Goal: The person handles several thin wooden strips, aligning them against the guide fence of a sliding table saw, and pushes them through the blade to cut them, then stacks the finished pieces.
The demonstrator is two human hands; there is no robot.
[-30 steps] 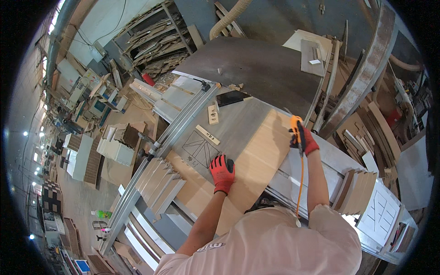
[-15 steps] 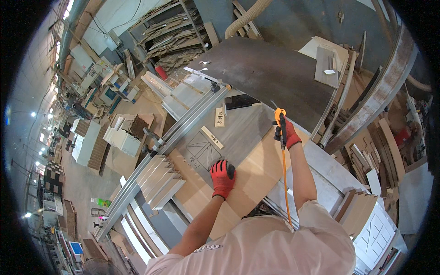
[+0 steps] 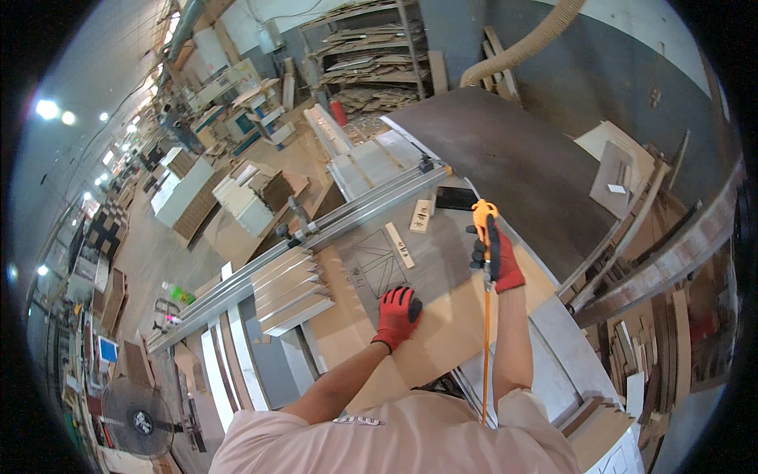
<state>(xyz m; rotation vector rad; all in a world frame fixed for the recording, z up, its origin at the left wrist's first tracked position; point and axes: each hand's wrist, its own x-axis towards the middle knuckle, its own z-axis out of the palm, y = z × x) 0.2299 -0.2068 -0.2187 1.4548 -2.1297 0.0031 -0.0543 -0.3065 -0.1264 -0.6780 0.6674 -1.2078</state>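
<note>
My left hand [image 3: 398,318], in a red glove with dark fingertips, lies on a grey wood-grain board [image 3: 452,251] and the tan panel [image 3: 430,340] beneath it. Its fingers are stretched out over the board's near part, beside a line drawing. In my right hand [image 3: 502,259], also gloved, is an orange air blow gun [image 3: 484,212], raised over the board's right side. An orange hose [image 3: 487,347] runs from it back toward my body. A short wood block [image 3: 420,216] and a narrow wood strip [image 3: 399,245], both with handwriting, rest on the grey board.
A metal rail [image 3: 355,204] crosses to the left, with a stack of panels [image 3: 288,294] beside it. Beyond the board lie a flat black thing [image 3: 456,198] and a large dark tabletop [image 3: 505,150]. A curved metal beam [image 3: 671,268] stands at right.
The view has turned, so the surroundings sit farther right. My right hand still grips the blow gun, now tilted more upright in the picture. My left hand stays on the board.
</note>
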